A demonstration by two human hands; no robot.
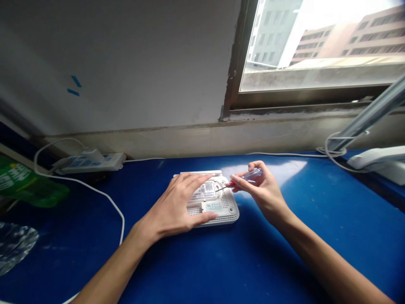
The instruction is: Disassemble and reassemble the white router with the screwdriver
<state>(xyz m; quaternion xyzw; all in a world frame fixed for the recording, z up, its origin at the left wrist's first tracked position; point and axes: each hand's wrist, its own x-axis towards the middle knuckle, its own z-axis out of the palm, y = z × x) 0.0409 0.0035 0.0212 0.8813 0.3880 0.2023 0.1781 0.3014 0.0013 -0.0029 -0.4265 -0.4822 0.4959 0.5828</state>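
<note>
A white router-like device (232,216) with vent holes and printed labels lies on the blue table (253,270). Across its left part rests my left hand (177,204), thumb and fingers spread over the top face. My right hand (264,192) is closed round the clear handle of a screwdriver (252,174) with a red collar. The thin shaft points left and down, its tip over the labelled area of the device; whether the tip touches is too small to tell. Part of the device is hidden under my left hand.
On the left are a power strip (119,160) with a plugged-in charger, a white cable (107,196), a green bottle (31,183) and clear crumpled plastic (15,245). At the right stand a metal pole (370,112) wrapped with cable and a white object (382,158). The wall runs behind.
</note>
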